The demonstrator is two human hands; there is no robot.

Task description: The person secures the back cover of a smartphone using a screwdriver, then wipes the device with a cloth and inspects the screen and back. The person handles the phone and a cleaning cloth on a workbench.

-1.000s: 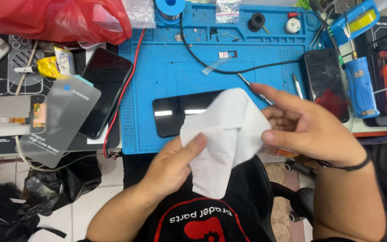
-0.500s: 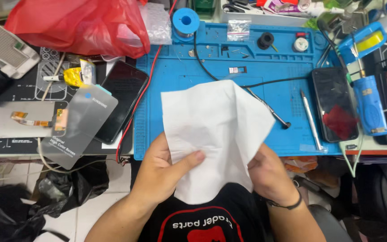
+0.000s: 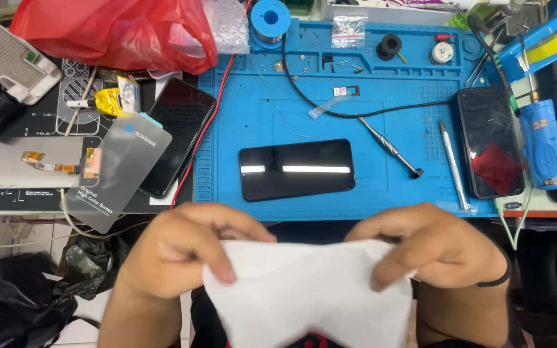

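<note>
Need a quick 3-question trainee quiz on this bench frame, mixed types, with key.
1. True or false: both hands grip the white cloth.
2. Which lies in the middle of the blue work mat? A) a phone, dark screen up B) a red plastic bag C) a solder spool
3. Fill in: the black cable ends in a probe-like tool lying to the ___ of that phone.

Key:
1. True: left hand and right hand each pinch its top edge.
2. A, the phone.
3. Right: the tool lies at an angle there.

Blue mat (image 3: 381, 129), phone (image 3: 296, 169) (face up), screwdriver (image 3: 391, 148)
</note>
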